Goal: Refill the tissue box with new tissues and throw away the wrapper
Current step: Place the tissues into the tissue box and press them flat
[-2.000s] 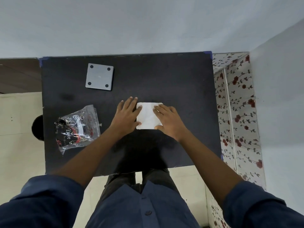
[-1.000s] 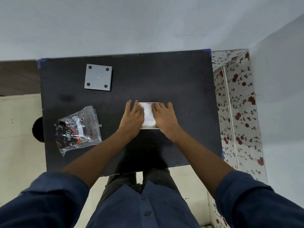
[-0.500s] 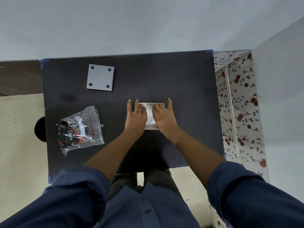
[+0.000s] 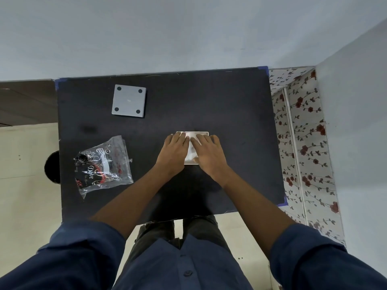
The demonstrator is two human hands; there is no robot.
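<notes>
Left hand (image 4: 173, 152) and right hand (image 4: 209, 154) flat, fingers spread, pressing white tissue stack (image 4: 191, 152) near table (image 4: 230, 114) centre — gripping nothing. Tissues soft, light, compressible — best taken by side edges. Crinkly wrapper (image 4: 103, 164) at left edge. Grey box base (image 4: 129, 100) near far-left corner.

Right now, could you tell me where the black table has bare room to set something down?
Free: right of the right hand, and the far edge right of the grey square lid. Crowded: the left side, around the crumpled plastic wrapper.
</notes>
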